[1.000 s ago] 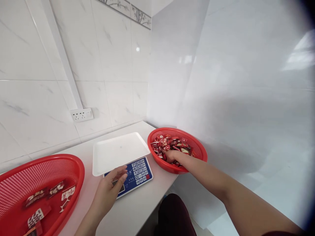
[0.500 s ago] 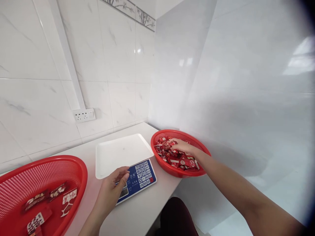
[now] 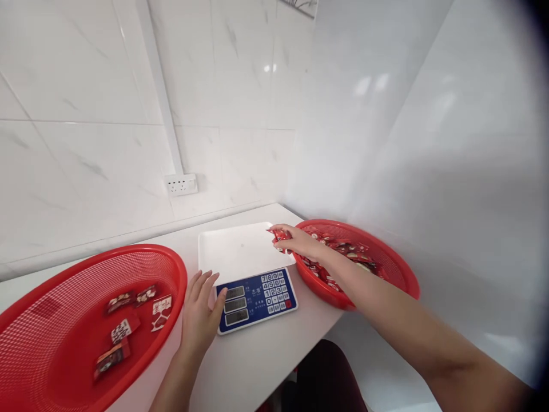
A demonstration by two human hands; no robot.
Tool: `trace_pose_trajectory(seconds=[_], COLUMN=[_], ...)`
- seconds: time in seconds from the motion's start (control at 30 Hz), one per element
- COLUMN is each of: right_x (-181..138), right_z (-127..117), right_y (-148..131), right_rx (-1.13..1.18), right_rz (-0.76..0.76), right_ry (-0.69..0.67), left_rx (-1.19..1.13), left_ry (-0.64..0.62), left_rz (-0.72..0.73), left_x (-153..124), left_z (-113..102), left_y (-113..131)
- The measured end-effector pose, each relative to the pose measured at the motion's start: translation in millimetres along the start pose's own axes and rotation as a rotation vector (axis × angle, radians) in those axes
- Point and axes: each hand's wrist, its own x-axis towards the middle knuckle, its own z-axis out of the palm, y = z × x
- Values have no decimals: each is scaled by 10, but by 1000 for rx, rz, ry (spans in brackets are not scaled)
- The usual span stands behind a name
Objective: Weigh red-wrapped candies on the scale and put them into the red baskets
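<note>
Pale tiled wall (image 3: 107, 171) with a power socket (image 3: 182, 185) along the back edge of the white worktop (image 3: 240, 366), head view. Right-hand basket (image 3: 403, 280) by the worktop's far right corner, near the side wall (image 3: 343, 160): a heap of wrapped packets (image 3: 343, 247) in it, the bulk of what shows. Left-hand basket (image 3: 51, 326) toward the left end: about five wrapped pieces (image 3: 120, 331) scattered on its floor. Scale (image 3: 255, 292) between the two, white pan (image 3: 231, 246) toward the back edge, keypad toward the front. Right hand (image 3: 300, 243) closed round some red packets (image 3: 282, 234), at the pan's right edge; count unclear. Left hand (image 3: 201, 312) loosely spread, holding nothing, thumb by the scale's left edge; contact cannot be told. Judged early on: one batch lifted out, not yet let go; far more remains in the right-hand basket
</note>
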Motion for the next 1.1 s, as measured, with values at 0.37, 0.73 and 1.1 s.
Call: trace_pose_trajectory(seconds=[0.37,0.73,1.1], right_x=[409,362,524], right_z=[497,411,524], right_y=[-111,-152,-30], right_rx=[-342,-490,-377], right_rz=[-117,-55,34], right_ry=[-44,-132,47], left_rx=[47,-10,-56], left_ry=[-6,-49,-53], left_rz=[83,-12,-52], left_x=[-114,-140,-146], left_z=[10,81,98], left_y=[-88,-152,-166])
